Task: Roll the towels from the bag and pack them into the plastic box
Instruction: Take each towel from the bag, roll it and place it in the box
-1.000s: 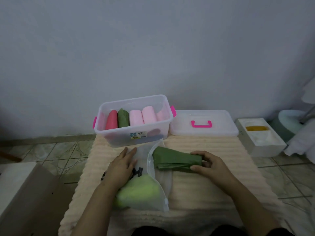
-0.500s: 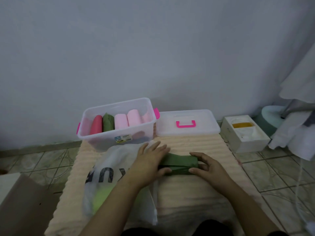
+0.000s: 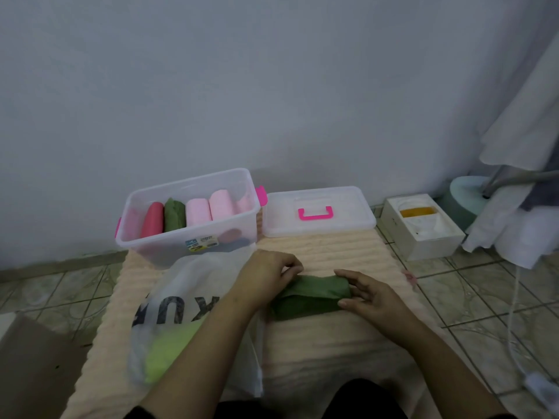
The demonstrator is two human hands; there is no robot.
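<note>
A dark green towel (image 3: 314, 294) lies folded on the cream mat (image 3: 348, 343). My left hand (image 3: 266, 276) grips its left end with curled fingers. My right hand (image 3: 367, 293) holds its right end between thumb and fingers. To the left lies the translucent plastic bag (image 3: 196, 316) with dark lettering and a lime green towel (image 3: 169, 349) inside. The clear plastic box (image 3: 193, 240) with pink latches stands behind the bag and holds a red roll (image 3: 153, 220), a green roll (image 3: 174, 215) and pink rolls (image 3: 208, 208).
The box's clear lid (image 3: 317, 211) with a pink handle lies flat to the right of the box. A white foam tray (image 3: 420, 228) sits on the tiled floor further right. White cloth hangs at the right edge. A cardboard box (image 3: 33, 367) is at lower left.
My left hand left the bag and came onto the green towel's left end. The towel is fully out of the bag, and the view has shifted right.
</note>
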